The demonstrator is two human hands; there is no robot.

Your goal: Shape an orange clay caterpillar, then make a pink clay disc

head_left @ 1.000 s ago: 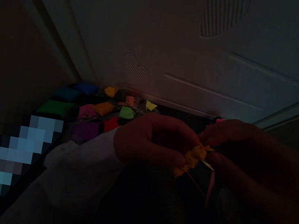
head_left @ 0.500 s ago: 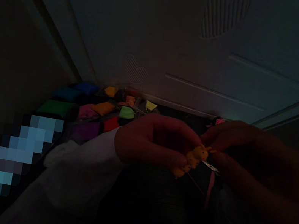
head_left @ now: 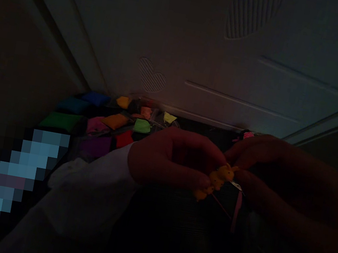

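A small yellow clay caterpillar (head_left: 219,178), with rounded dotted segments and thin feelers on its head, is held in the air. My left hand (head_left: 169,159) pinches it from the left between thumb and fingers. From the other side, my right hand (head_left: 288,191) has its thumb and forefinger closed at the tip of a feeler. Just below those fingertips shows a silver metal piece (head_left: 235,185). A pink strip (head_left: 236,212) hangs under it, and a thin pink line runs off to the left. How these parts join is too dark to tell.
Several bags of coloured clay, among them a green one (head_left: 61,121), a purple one (head_left: 96,145) and an orange one (head_left: 115,121), lie at the left back. Behind stands a pale panel (head_left: 187,25) with raised hearts. A pink item (head_left: 247,135) sits beyond my right hand.
The view has shifted slightly. The feeler's tip, seen between my right fingertips before, now shows less. Both hands stay at the caterpillar.
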